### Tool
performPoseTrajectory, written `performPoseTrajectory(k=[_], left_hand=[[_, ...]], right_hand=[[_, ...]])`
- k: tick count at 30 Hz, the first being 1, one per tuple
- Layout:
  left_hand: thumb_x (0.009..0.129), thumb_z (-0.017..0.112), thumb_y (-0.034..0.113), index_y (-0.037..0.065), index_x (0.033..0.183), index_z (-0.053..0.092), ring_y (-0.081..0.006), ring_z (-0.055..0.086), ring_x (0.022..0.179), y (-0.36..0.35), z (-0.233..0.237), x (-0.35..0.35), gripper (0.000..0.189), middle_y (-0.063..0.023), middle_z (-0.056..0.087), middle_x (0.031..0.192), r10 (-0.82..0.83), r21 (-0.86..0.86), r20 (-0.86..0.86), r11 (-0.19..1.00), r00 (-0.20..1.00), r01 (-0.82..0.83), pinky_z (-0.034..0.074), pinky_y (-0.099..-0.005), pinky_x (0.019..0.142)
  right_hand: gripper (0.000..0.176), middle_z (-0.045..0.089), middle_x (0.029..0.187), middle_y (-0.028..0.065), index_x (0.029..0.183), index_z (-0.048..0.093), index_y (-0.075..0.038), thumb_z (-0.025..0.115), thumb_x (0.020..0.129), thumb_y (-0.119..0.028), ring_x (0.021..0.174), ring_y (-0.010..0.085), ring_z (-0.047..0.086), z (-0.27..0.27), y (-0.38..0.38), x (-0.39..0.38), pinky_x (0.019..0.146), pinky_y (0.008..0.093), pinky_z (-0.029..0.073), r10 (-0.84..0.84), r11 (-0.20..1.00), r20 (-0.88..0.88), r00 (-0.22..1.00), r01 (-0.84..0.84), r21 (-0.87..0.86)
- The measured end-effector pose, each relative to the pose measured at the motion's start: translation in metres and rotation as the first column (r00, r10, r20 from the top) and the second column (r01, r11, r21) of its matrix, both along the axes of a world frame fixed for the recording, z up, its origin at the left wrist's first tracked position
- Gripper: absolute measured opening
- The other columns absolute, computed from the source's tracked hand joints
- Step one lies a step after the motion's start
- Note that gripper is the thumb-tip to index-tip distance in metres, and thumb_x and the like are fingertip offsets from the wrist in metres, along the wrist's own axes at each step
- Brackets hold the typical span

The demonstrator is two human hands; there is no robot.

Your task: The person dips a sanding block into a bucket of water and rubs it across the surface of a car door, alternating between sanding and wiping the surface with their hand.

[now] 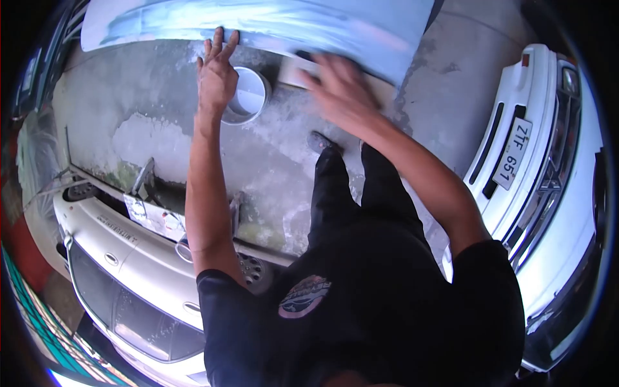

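Note:
A large light-blue panel [271, 26] with whitish streaks spans the top of the view. My left hand [217, 80] has its fingers stretched out and apart, with the fingertips at the panel's lower edge. My right hand [342, 90] is smeared by motion at the same edge, further right. A small dark piece [306, 57] shows by its fingertips; I cannot tell whether the hand grips it. Beside my left hand a white bucket [263, 97] stands on the floor. Between the bucket and my right hand shows a pale, flat-faced block [290, 72], partly hidden by that hand.
At right stands a white car [496, 151], its front bumper close to my right arm. A silver car [138, 258] is at lower left, with a metal frame [116, 189] along it. My shoe [319, 142] rests on the worn concrete floor [264, 161].

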State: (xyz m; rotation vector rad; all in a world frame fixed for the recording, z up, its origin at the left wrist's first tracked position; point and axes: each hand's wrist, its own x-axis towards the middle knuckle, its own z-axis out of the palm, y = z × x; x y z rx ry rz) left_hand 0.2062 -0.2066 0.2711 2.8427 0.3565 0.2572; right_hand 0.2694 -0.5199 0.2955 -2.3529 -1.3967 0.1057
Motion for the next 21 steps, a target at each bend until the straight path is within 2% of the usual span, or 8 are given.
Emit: performPoseTrajectory(k=[2,5,10,12,14,16,19,21], left_hand=[[0.089,0.049,-0.009,0.027,0.159,0.056,-0.0505,0.033,0.158,-0.003,-0.003,0.000,0.079,-0.0140,0.038,0.174,-0.010,0.006,0.039,1.000,0.999,0.010,0.032,-0.0680,0.125],[0.088,0.049,-0.009,0.022,0.159,0.056,-0.0569,0.032,0.155,-0.014,-0.005,0.003,0.078,-0.0176,0.037,0.173,0.013,-0.088,0.101,0.996,0.995,-0.004,0.033,-0.0657,0.125],[0.086,0.050,-0.009,0.022,0.160,0.056,-0.0547,0.031,0.157,-0.003,-0.007,-0.003,0.080,-0.0167,0.036,0.174,-0.035,-0.085,0.061,0.996,0.998,0.040,0.032,-0.0658,0.126],[0.085,0.050,-0.009,0.022,0.160,0.056,-0.0538,0.030,0.158,-0.002,-0.005,-0.002,0.081,-0.0163,0.036,0.174,-0.038,-0.081,0.072,0.996,0.997,0.043,0.031,-0.0658,0.126],[0.084,0.049,-0.009,0.022,0.161,0.055,-0.0518,0.030,0.159,0.001,-0.006,0.000,0.083,-0.0148,0.035,0.175,-0.033,-0.104,0.072,0.994,0.997,0.041,0.031,-0.0664,0.126],[0.081,0.049,-0.012,0.019,0.161,0.055,-0.0543,0.026,0.159,-0.006,0.002,0.001,0.086,-0.0198,0.033,0.175,-0.050,-0.162,0.074,0.985,0.996,0.061,0.032,-0.0586,0.129],[0.080,0.051,-0.013,0.016,0.160,0.055,-0.0569,0.026,0.157,-0.012,0.002,-0.001,0.085,-0.0243,0.034,0.173,-0.022,-0.195,0.080,0.980,0.997,0.037,0.033,-0.0562,0.129],[0.080,0.053,-0.012,0.014,0.159,0.056,-0.0572,0.029,0.156,-0.011,0.004,0.002,0.083,-0.0259,0.035,0.172,-0.038,-0.191,0.092,0.980,0.995,0.055,0.033,-0.0581,0.128]], right_hand=[[0.061,0.042,0.159,0.0341,0.158,0.052,-0.011,0.060,0.098,-0.008,0.143,0.0506,0.046,-0.004,-0.093,-0.007,0.119,0.0633,0.037,-0.035,0.998,0.076,0.996,0.040,-0.054],[0.066,0.047,0.155,0.0340,0.159,0.050,-0.009,0.063,0.095,-0.005,0.142,0.0500,0.047,0.003,-0.093,-0.008,0.117,0.0638,0.039,-0.058,0.995,0.089,0.994,0.065,-0.081],[0.065,0.044,0.157,0.0336,0.157,0.054,-0.010,0.063,0.092,-0.001,0.145,0.0495,0.043,0.007,0.088,0.010,0.121,0.0578,0.038,0.058,0.995,0.089,0.994,-0.051,-0.081],[0.065,0.045,0.157,0.0340,0.156,0.056,-0.010,0.065,0.092,-0.002,0.143,0.0494,0.046,0.005,0.052,0.013,0.120,0.0585,0.039,0.065,0.998,0.048,0.997,-0.065,0.010],[0.063,0.045,0.157,0.0345,0.156,0.057,-0.011,0.066,0.093,-0.003,0.140,0.0508,0.050,0.005,-0.031,0.008,0.118,0.0596,0.040,0.020,0.999,0.103,0.995,-0.016,-0.042],[0.060,0.050,0.152,0.0337,0.154,0.056,-0.006,0.065,0.094,-0.003,0.136,0.0504,0.054,0.003,-0.110,-0.002,0.112,0.0621,0.045,-0.053,0.998,0.161,0.986,0.055,-0.010],[0.063,0.051,0.149,0.0332,0.155,0.054,-0.005,0.065,0.093,-0.003,0.137,0.0507,0.052,0.000,-0.075,0.000,0.113,0.0619,0.044,-0.052,0.997,0.150,0.987,0.060,-0.052],[0.062,0.050,0.149,0.0323,0.156,0.050,-0.003,0.064,0.095,-0.006,0.137,0.0492,0.051,-0.016,0.014,0.013,0.111,0.0606,0.045,0.043,0.999,0.195,0.980,-0.041,-0.013]])
